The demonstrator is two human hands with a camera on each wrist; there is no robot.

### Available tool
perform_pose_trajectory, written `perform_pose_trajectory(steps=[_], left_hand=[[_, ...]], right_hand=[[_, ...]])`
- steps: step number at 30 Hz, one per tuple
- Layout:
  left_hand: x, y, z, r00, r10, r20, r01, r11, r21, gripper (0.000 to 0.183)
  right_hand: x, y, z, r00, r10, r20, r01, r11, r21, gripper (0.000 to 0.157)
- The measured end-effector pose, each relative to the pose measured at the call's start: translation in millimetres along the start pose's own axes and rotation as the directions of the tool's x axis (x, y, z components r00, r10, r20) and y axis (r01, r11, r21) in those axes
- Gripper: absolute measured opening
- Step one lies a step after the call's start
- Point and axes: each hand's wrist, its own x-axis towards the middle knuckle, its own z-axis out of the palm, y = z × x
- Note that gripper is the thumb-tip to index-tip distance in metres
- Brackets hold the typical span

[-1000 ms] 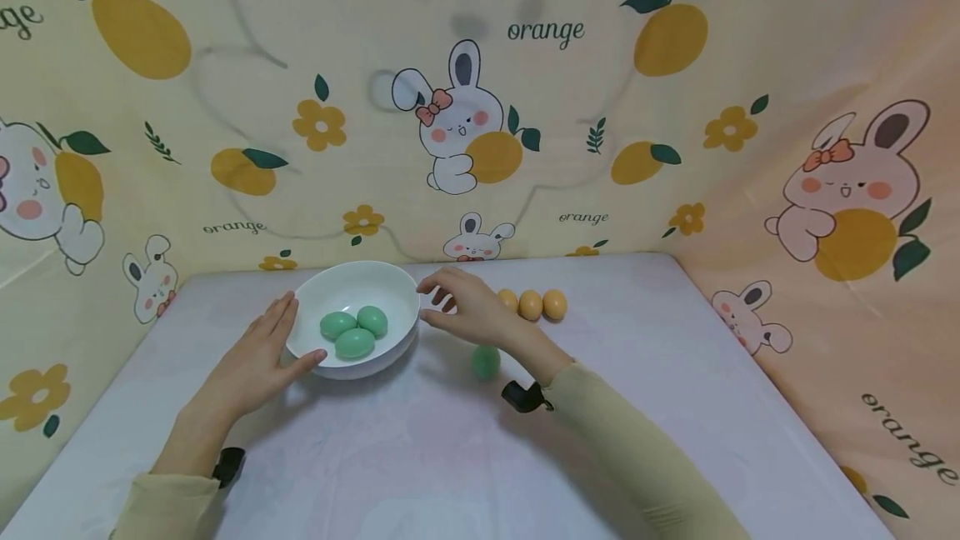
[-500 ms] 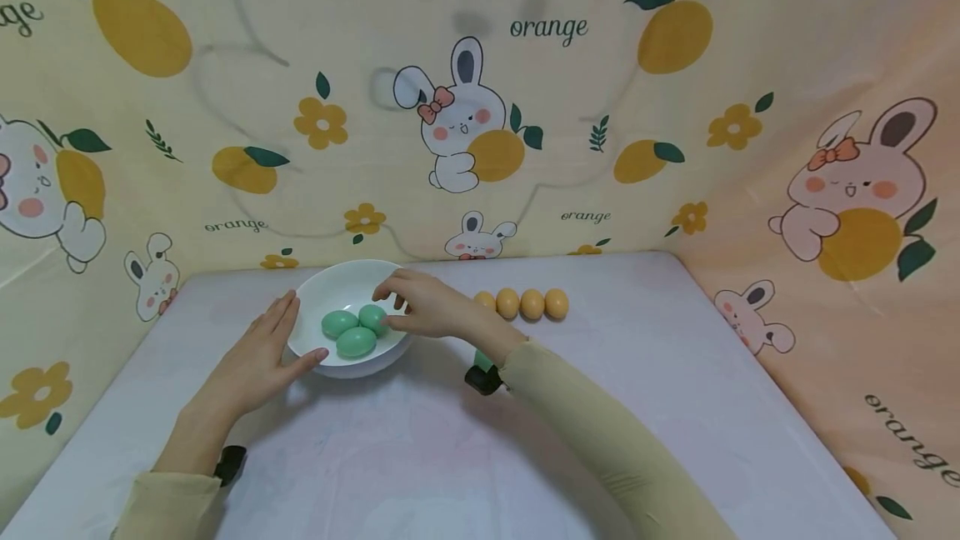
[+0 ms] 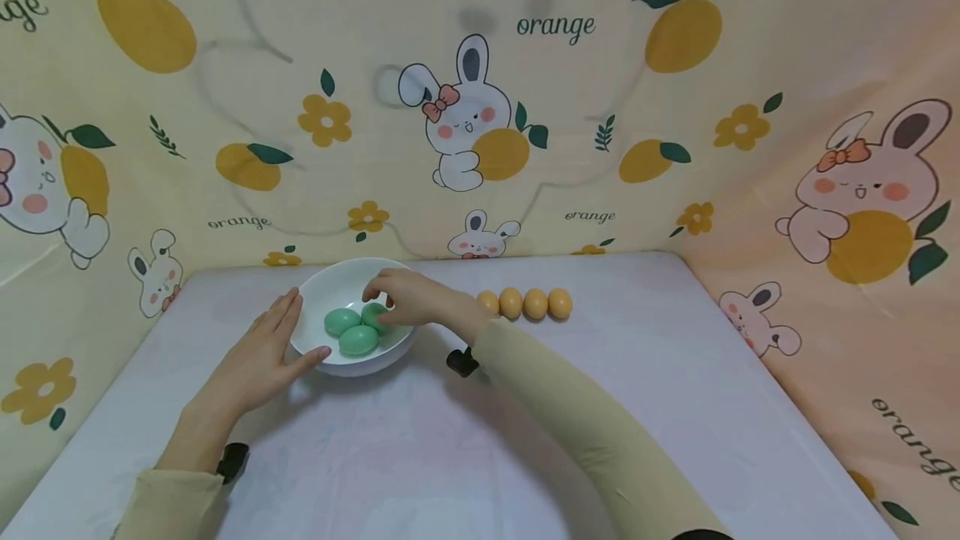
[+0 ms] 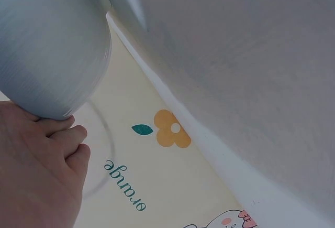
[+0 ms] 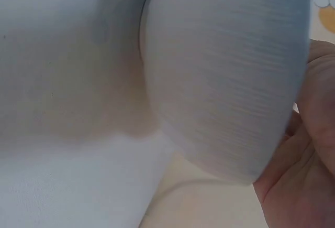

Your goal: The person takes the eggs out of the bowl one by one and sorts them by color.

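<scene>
A white bowl (image 3: 318, 290) stands towards the back of the table with three green eggs inside. My left hand (image 3: 258, 357) rests against its left side, fingers extended along the outside and thumb on the near rim. Over the bowl's right rim reaches my right hand (image 3: 412, 298), fingers bent above the right green egg (image 3: 371, 315) and thumb at its side; a grip on it is not visible. The left green egg (image 3: 342, 322) and front green egg (image 3: 358, 341) lie beside it. In both wrist views the bowl's outer wall (image 4: 52, 39) hides the eggs.
Several orange eggs (image 3: 536, 304) stand in a row right of the bowl, behind my right forearm, which partly covers the leftmost. A printed cloth (image 3: 480, 107) hangs at the back and sides of the white table (image 3: 360, 457).
My right hand has moved left from outside the bowl's right rim to over the eggs inside. A green egg on the table is now hidden behind the right sleeve. The left hand stays put.
</scene>
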Motion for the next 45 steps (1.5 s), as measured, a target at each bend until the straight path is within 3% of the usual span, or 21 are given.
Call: perform_pose_trajectory(steps=[13, 32, 45], left_hand=[[-0.9, 0.4, -0.3, 1.000, -0.001, 0.001, 0.001, 1.000, -0.007, 0.106], [1.7, 3.8, -3.3, 1.000, 0.002, -0.007, -0.002, 1.000, 0.005, 0.107], [-0.2, 2.1, -0.4, 1.000, -0.011, 0.005, 0.011, 1.000, 0.008, 0.107]], right_hand=[[11, 1, 0.4, 0.997, 0.020, 0.076, -0.018, 0.999, -0.032, 0.047], [15, 1, 7.0, 0.996, 0.019, 0.082, -0.007, 0.990, -0.142, 0.046], [14, 1, 10.9, 0.997, 0.014, 0.082, -0.002, 0.990, -0.139, 0.046]])
